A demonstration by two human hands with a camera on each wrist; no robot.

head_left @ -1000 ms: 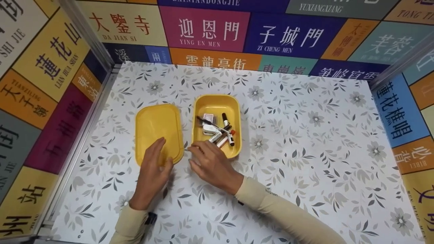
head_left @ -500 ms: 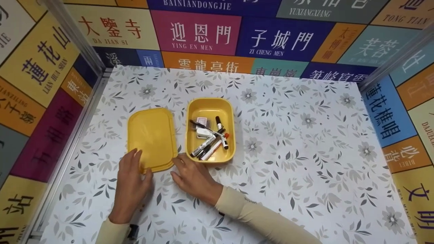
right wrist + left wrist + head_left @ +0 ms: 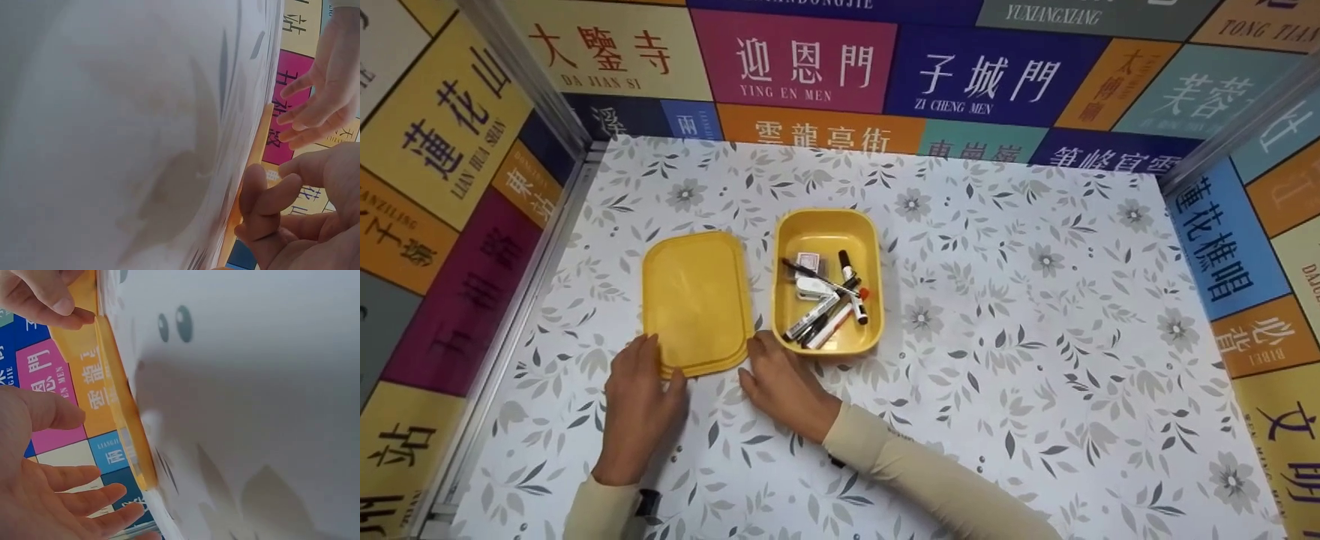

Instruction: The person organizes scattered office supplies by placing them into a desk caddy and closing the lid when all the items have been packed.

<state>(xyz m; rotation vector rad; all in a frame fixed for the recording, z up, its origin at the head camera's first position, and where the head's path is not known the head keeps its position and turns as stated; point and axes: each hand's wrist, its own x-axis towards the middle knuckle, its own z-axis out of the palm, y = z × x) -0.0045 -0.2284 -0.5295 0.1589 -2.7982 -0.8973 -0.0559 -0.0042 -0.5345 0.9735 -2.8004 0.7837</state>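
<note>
In the head view a yellow lid lies flat on the table. My left hand is at its lower left corner, fingers spread and thumb apart. My right hand is at the lid's lower right corner, its fingers loosely bent against the edge, the thumb away from them. The left wrist view shows the lid's edge side-on, with the right fingertips touching its far end. Right of the lid stands an open yellow box. Inside are several markers, a white stapler and a small clear box.
The table has a white cover with a leaf and flower print. Panels with large Chinese lettering stand along its back, left and right sides. A metal rail runs along the left edge.
Both hands have moved left and toward the person. The left hand has come off the lid's middle to its lower left corner; the right hand has gone from beside the box to the lid's lower right corner.
</note>
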